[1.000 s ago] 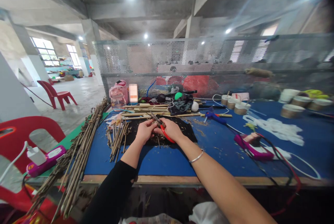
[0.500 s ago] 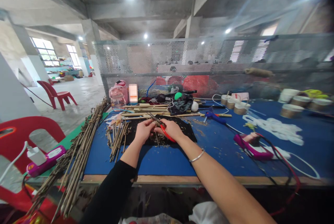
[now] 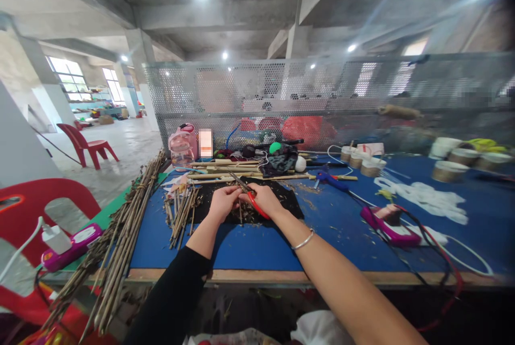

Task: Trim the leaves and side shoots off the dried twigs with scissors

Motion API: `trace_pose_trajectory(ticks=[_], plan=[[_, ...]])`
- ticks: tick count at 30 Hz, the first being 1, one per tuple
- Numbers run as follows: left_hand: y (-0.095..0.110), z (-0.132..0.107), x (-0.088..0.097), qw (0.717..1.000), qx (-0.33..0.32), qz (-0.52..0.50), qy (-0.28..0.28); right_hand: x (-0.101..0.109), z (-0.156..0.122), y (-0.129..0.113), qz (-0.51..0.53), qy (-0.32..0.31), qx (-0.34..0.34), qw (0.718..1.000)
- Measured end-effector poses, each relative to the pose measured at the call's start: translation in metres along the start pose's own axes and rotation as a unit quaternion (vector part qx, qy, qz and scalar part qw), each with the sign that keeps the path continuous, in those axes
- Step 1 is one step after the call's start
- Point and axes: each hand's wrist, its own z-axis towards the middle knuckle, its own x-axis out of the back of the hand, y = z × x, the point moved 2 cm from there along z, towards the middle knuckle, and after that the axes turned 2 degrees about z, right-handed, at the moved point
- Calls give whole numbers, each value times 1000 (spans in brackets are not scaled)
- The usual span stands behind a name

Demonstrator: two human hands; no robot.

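My left hand (image 3: 222, 203) and my right hand (image 3: 263, 200) meet over a black mat (image 3: 289, 203) on the blue table (image 3: 257, 246). My right hand is closed round red-handled scissors (image 3: 252, 200), whose blades point up and away. My left hand pinches a thin stick (image 3: 240, 215) that hangs down between the hands. Cut bits lie on the mat under them. A pile of short sticks (image 3: 181, 211) lies just left of my left hand.
A long bundle of twigs (image 3: 120, 243) runs along the table's left edge. Blue scissors (image 3: 330, 180), a pink device with cables (image 3: 392, 227), white cord (image 3: 426, 197) and tape rolls (image 3: 372, 165) lie to the right. Bamboo poles and a mesh fence (image 3: 322, 98) stand behind. Red chairs (image 3: 40, 200) stand at left.
The hands have barely moved. The thin stick between them has shifted a little and hangs slightly further left.
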Motion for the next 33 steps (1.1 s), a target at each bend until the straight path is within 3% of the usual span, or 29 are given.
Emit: trace_pose_trajectory(ticks=[8,19,26,33], plan=[[-1,0,1,1000,-1,18,3,0,-2,-7,-73,-6,-2,997],[-2,-1,2,1000,14,9,-14,-2,-1,-2,-9,-6,-11,1000],[-2,1,2,1000,7,-4,22,-1,-2,-4,-54,-10,-20,998],[-3,1,1,1000,-4,-19,10,-4,-1,-3,-20,-18,-17,999]])
